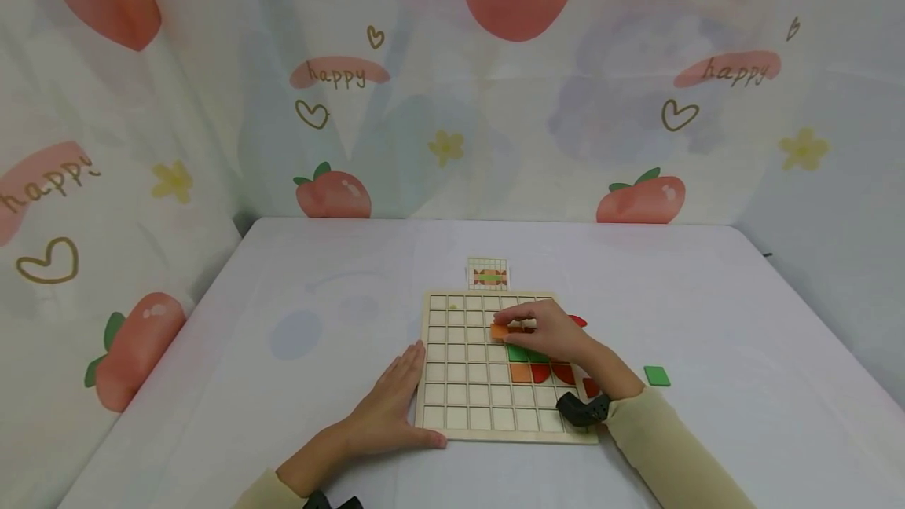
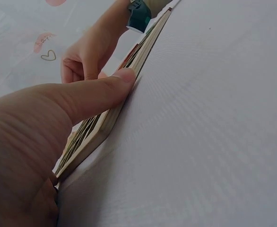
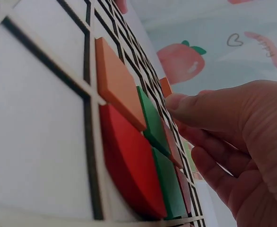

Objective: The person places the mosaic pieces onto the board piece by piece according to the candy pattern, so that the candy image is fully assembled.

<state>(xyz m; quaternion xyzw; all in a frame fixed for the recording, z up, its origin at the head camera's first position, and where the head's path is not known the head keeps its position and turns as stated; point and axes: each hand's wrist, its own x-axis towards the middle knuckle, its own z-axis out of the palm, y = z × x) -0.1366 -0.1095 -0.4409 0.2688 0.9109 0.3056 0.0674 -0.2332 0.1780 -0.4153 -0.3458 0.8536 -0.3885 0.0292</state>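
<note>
The wooden grid board (image 1: 477, 395) lies on the table. My left hand (image 1: 385, 407) rests along its left edge, fingers straight, with the thumb (image 2: 103, 92) on the front left corner. Above the upper middle cells, my right hand (image 1: 551, 330) pinches an orange square tile (image 1: 499, 331) between thumb and fingers; a sliver of this orange tile (image 3: 165, 87) shows past the thumb in the right wrist view. Below that hand, green tiles (image 1: 518, 353), an orange tile (image 1: 520, 373) and red curved tiles (image 1: 563, 374) sit in cells. The hand partly covers the row above them.
A small pattern card (image 1: 488, 274) lies behind the board. To the right is a loose green tile (image 1: 657, 376); red pieces lie beside the board's right edge, one (image 1: 578, 320) near the back and one (image 1: 591, 388) by the right wrist. Patterned cloth (image 1: 523, 124) hangs behind the table.
</note>
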